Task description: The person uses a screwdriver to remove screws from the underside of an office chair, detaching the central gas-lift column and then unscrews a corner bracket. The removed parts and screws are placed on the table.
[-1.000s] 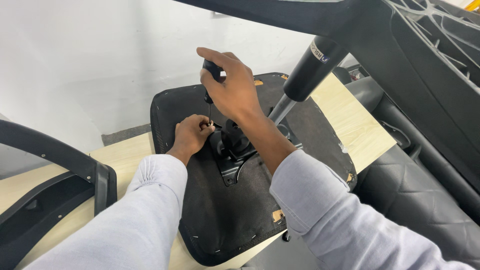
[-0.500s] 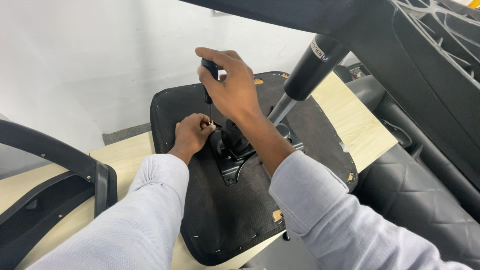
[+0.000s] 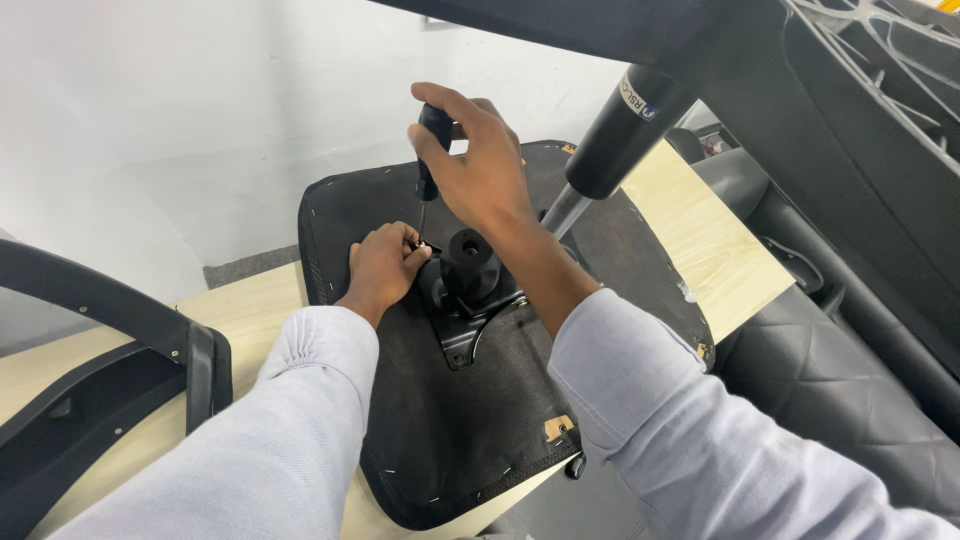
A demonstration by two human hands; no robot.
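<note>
An upturned black chair seat (image 3: pixel 470 420) lies on a light wooden table (image 3: pixel 705 240). A black metal mounting plate (image 3: pixel 462 335) with a round black hub (image 3: pixel 470 258) sits in its middle. My right hand (image 3: pixel 480 165) grips the black handle of a screwdriver (image 3: pixel 428 165), held upright with its tip at the plate's far left corner. My left hand (image 3: pixel 382 265) rests on the seat and pinches a small screw (image 3: pixel 421 243) right at the screwdriver's tip.
A black gas-lift cylinder (image 3: pixel 625 125) and chair base (image 3: pixel 850 110) hang over the upper right. A black armrest frame (image 3: pixel 110 350) lies on the table at the left. A black padded chair part (image 3: pixel 840 400) sits at the right. White wall behind.
My right hand has shifted slightly right and up with the screwdriver, uncovering the round hub. My left hand has stayed at the screw.
</note>
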